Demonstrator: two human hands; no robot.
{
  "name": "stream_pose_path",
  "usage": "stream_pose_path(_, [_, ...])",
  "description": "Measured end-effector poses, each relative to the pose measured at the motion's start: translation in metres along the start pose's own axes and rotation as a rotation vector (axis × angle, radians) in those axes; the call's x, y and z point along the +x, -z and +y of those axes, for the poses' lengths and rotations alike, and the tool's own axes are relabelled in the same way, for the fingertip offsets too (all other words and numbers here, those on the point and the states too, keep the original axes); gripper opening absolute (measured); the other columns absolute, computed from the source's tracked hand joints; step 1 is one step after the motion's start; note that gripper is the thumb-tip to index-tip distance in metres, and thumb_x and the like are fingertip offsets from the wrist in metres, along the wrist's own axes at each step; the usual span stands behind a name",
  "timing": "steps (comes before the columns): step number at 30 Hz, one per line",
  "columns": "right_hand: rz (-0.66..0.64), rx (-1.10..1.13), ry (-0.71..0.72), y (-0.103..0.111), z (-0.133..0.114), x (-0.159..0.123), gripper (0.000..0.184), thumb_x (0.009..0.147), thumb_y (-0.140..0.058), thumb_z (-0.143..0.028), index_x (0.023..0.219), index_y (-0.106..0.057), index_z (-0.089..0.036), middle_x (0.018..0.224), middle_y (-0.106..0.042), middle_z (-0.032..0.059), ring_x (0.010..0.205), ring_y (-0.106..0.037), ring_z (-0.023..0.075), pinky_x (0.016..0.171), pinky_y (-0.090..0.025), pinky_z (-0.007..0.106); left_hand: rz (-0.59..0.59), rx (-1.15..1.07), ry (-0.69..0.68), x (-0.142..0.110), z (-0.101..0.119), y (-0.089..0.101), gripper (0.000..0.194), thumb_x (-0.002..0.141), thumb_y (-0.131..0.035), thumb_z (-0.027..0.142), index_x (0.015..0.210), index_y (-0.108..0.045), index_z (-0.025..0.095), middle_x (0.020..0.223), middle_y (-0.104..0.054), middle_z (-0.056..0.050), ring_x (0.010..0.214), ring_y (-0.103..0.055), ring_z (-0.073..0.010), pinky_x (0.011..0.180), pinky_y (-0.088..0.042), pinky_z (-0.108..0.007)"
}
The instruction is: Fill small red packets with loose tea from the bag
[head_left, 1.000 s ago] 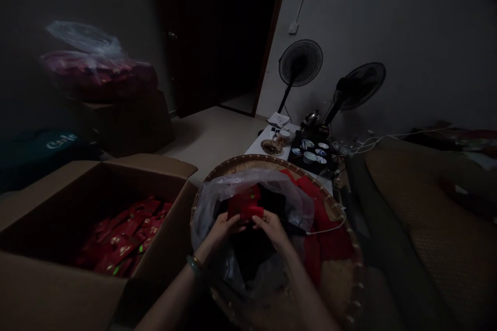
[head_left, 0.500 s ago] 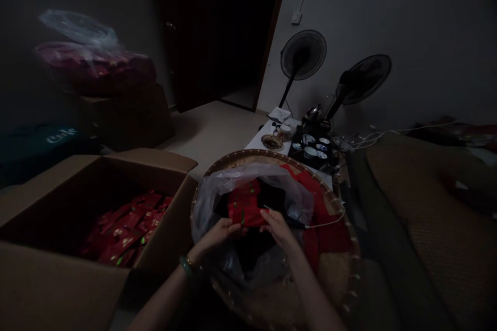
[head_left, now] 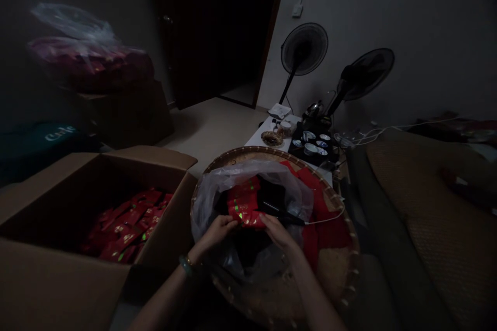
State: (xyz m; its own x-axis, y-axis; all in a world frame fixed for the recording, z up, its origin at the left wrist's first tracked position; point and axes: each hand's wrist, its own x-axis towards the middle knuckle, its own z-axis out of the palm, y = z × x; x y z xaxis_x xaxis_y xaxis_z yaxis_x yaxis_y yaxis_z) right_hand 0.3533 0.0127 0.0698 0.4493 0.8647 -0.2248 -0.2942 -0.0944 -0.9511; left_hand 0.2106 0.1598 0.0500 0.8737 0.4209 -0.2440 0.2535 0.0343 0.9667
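In dim light, my left hand (head_left: 216, 231) and my right hand (head_left: 278, 232) both pinch a small red packet (head_left: 247, 217) between them, over a clear plastic bag (head_left: 248, 186) that lies in a round woven tray (head_left: 341, 269). More red packets (head_left: 244, 194) sit in the bag just beyond my fingers, and others (head_left: 322, 227) lie loose on the tray to the right. A bracelet is on my left wrist.
An open cardboard box (head_left: 46, 217) at the left holds many red packets (head_left: 128, 225). Beyond the tray stands a low table with a tea set (head_left: 312, 145) and two fans (head_left: 305, 54). A sofa (head_left: 427, 217) fills the right. Another bag of packets (head_left: 89, 59) rests on boxes at the far left.
The view has tipped slightly downward. My hands have kept hold of the red packet and shifted it a little lower within the bag.
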Motion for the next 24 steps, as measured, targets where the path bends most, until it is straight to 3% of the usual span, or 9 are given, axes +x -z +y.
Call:
stream_pose_path(2, [0.02,-0.051,0.002,0.003,0.002,0.0,0.048,0.072,-0.055,-0.06,0.088,-0.067,-0.017,0.089,-0.069,0.0059,0.086,-0.062,0.0208,0.087,-0.042,0.039,0.031,0.166,-0.077,-0.003,0.0,-0.001,0.029,0.08,-0.049,0.035,0.079,-0.067,0.012,0.074,-0.065,-0.004,0.071,-0.059,-0.0192,0.067,-0.046,-0.028])
stream_pose_path(4, [0.047,-0.16,0.014,0.003,0.005,-0.001,0.051,0.073,-0.051,-0.063,0.086,-0.067,-0.016,0.089,-0.069,0.0064,0.088,-0.061,0.0224,0.089,-0.04,0.041,0.16,0.358,-0.235,-0.008,0.004,-0.006,0.031,0.078,-0.05,0.027,0.104,-0.063,0.015,0.103,-0.064,-0.008,0.095,-0.057,-0.0241,0.083,-0.044,-0.034])
stream_pose_path(7, [0.083,-0.341,0.036,-0.006,0.012,-0.002,0.053,0.075,-0.046,-0.064,0.089,-0.067,-0.017,0.091,-0.068,0.0074,0.09,-0.06,0.0234,0.088,-0.041,0.041,0.225,0.664,-0.484,-0.015,0.009,-0.022,0.068,0.067,-0.063,0.021,0.131,-0.041,0.021,0.136,-0.041,-0.01,0.122,-0.036,-0.0289,0.1,-0.031,-0.046])
stream_pose_path(10, [0.049,-0.419,0.06,-0.021,0.017,-0.005,0.05,0.078,-0.045,-0.06,0.096,-0.066,-0.018,0.096,-0.067,0.0079,0.094,-0.059,0.0232,0.086,-0.043,0.039,0.119,0.814,-0.534,-0.015,0.006,-0.04,0.068,0.067,-0.063,0.019,0.131,-0.04,0.023,0.134,-0.044,-0.009,0.118,-0.038,-0.0295,0.095,-0.036,-0.047])
stream_pose_path(13, [0.042,-0.383,0.12,-0.025,0.014,-0.01,0.049,0.081,-0.042,-0.059,0.098,-0.066,-0.02,0.098,-0.067,0.0085,0.097,-0.059,0.0234,0.085,-0.045,0.039,0.172,0.751,-0.488,-0.009,-0.002,-0.045,0.053,0.073,-0.054,0.011,0.125,-0.047,0.021,0.119,-0.056,-0.008,0.103,-0.049,-0.0237,0.089,-0.043,-0.04])
stream_pose_path(16, [0.187,-0.367,0.181,-0.012,0.013,-0.016,0.047,0.085,-0.036,-0.054,0.093,-0.067,-0.019,0.096,-0.066,0.0101,0.093,-0.061,0.0237,0.079,-0.049,0.039,0.265,0.639,-0.412,-0.004,-0.008,-0.037,0.05,0.071,-0.055,0.01,0.12,-0.05,0.02,0.109,-0.059,-0.008,0.098,-0.052,-0.0215,0.084,-0.046,-0.035])
stream_pose_path(19, [0.25,-0.641,0.192,0.003,0.027,-0.022,0.029,0.08,-0.049,-0.036,0.096,-0.066,-0.019,0.1,-0.065,0.0101,0.096,-0.059,0.0253,0.083,-0.048,0.041,0.3,0.616,-0.356,-0.004,-0.006,-0.028,0.06,0.07,-0.059,0.012,0.126,-0.043,0.021,0.107,-0.058,-0.008,0.096,-0.054,-0.0212,0.083,-0.047,-0.035])
stream_pose_path(20, [0.238,-0.766,0.198,0.005,0.035,-0.023,0.031,0.075,-0.054,-0.028,0.104,-0.063,-0.019,0.108,-0.061,0.01,0.104,-0.056,0.0258,0.089,-0.045,0.042,0.299,0.624,-0.359,-0.005,-0.005,-0.026,0.063,0.07,-0.059,0.013,0.129,-0.039,0.021,0.107,-0.058,-0.008,0.095,-0.054,-0.021,0.083,-0.047,-0.036])
stream_pose_path(24, [0.169,-1.164,0.113,-0.004,0.061,-0.022,0.084,0.056,-0.062,-0.005,0.134,-0.037,-0.025,0.141,-0.031,0.0126,0.122,-0.04,0.0313,0.094,-0.04,0.042,0.198,0.668,-0.478,-0.011,0.002,-0.018,0.059,0.076,-0.055,0.015,0.131,-0.038,0.025,0.114,-0.056,-0.007,0.1,-0.053,-0.0201,0.088,-0.044,-0.036])
